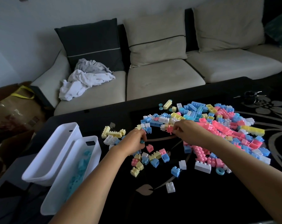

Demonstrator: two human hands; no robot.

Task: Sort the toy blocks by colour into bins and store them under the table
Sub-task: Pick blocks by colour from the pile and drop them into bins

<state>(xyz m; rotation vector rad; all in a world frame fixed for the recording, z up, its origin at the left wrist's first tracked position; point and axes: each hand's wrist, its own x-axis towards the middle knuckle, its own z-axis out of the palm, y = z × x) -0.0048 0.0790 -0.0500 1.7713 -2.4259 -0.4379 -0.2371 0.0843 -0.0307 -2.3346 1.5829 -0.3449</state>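
Left hand (134,140) curls around a teal piece (142,141), likely bound for the nearby bin (95,139) of teal blocks, while right hand (185,129) pinches a pink block (169,129) from the pile (217,123).

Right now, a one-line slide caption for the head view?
Left hand grips a teal piece, right hand pinches a pink block from the pile; nearer white bin holds teal blocks.

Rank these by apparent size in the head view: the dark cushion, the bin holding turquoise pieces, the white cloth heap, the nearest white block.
1. Dark cushion and bin holding turquoise pieces: alike; the bin is nearer, so unranked.
2. White cloth heap.
3. Nearest white block.
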